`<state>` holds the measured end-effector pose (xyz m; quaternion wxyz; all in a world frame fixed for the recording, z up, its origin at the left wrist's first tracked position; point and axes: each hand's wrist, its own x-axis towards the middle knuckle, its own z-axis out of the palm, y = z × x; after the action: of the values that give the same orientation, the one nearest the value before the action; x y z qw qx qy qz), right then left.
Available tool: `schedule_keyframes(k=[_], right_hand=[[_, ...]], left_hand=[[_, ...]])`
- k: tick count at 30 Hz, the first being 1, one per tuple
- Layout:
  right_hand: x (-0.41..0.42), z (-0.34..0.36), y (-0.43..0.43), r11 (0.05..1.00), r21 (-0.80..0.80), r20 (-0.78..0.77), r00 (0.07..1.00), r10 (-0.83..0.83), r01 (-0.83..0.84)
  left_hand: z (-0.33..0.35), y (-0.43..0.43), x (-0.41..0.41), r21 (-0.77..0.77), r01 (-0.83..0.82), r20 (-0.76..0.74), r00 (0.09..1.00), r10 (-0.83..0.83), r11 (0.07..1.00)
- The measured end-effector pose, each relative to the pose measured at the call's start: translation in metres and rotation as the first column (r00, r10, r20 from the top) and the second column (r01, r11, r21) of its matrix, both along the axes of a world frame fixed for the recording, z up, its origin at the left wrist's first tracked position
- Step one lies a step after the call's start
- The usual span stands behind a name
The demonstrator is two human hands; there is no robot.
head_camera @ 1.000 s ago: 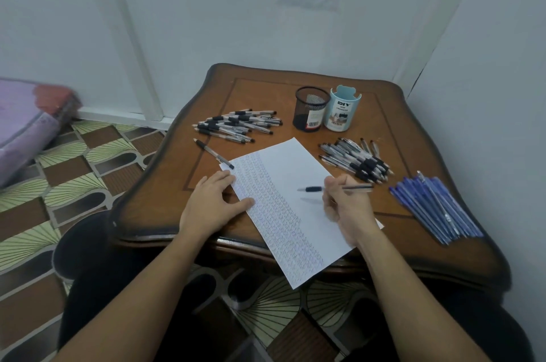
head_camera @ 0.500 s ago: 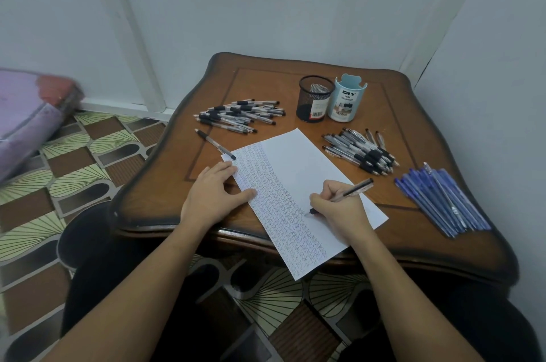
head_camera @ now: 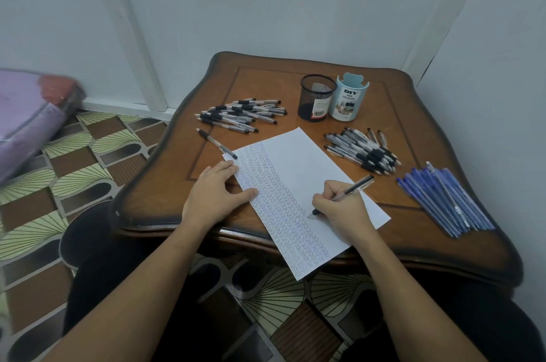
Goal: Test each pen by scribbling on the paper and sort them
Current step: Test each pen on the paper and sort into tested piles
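Black-gripped pen (head_camera: pixel 351 188) pinched in right hand (head_camera: pixel 339 211), tip seemingly touching paper (head_camera: pixel 298 160) near front edge of table (head_camera: pixel 384 95), barrel slanting back-right; left hand (head_camera: pixel 212 196) flat, fingers straight, pressing paper's left edge.

Right hand (head_camera: pixel 342 211) grips a pen (head_camera: pixel 351 190) on the paper (head_camera: pixel 298 160); left hand (head_camera: pixel 214 196) presses its edge.

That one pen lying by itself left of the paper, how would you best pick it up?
Pinch the lone pen at its clear mid-barrel, from above, finger and thumb across its length. It lies flat and slanted on the table, apart from the pile, so both long sides look free. The left hand is nearest.
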<state>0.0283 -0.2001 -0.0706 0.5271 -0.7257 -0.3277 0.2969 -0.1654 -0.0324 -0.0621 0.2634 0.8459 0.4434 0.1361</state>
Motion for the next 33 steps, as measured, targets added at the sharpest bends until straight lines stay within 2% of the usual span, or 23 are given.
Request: schedule_keyframes(k=[5, 16, 22, 28, 33], right_hand=[[-0.0032, 0.0023, -0.0011, 0.999, 0.003, 0.085, 0.996, -0.034, 0.034], [-0.0044, 0.0059, -0.0028, 1.0, -0.02, 0.087, 0.996, -0.021, 0.023], [-0.0041, 0.0055, -0.0022, 1.0, -0.018, 0.035, 0.999, -0.009, 0.01], [-0.0041, 0.0066, -0.0025, 0.999, -0.005, 0.089, 0.995, -0.037, 0.037], [-0.0015, 0.0038, -0.0023, 1.0, -0.009, 0.065, 0.998, -0.022, 0.023]], left_hand=[[0.0007, -0.0006, 0.0006, 0.004, 0.006, -0.001, 1.0, -0.006, 1.0], [-0.0003, 0.0004, -0.0003, -0.001, 0.001, -0.003, 1.0, -0.001, 1.0], [-0.0003, 0.0, 0.0005, 0.012, 0.0, 0.003, 1.0, 0.0, 1.0], [-0.0018, 0.0006, 0.0004, 0.009, -0.006, -0.001, 1.0, 0.006, 1.0], [-0.0022, 0.0015, 0.0012, 0.002, -0.006, -0.013, 1.0, 0.006, 1.0]])
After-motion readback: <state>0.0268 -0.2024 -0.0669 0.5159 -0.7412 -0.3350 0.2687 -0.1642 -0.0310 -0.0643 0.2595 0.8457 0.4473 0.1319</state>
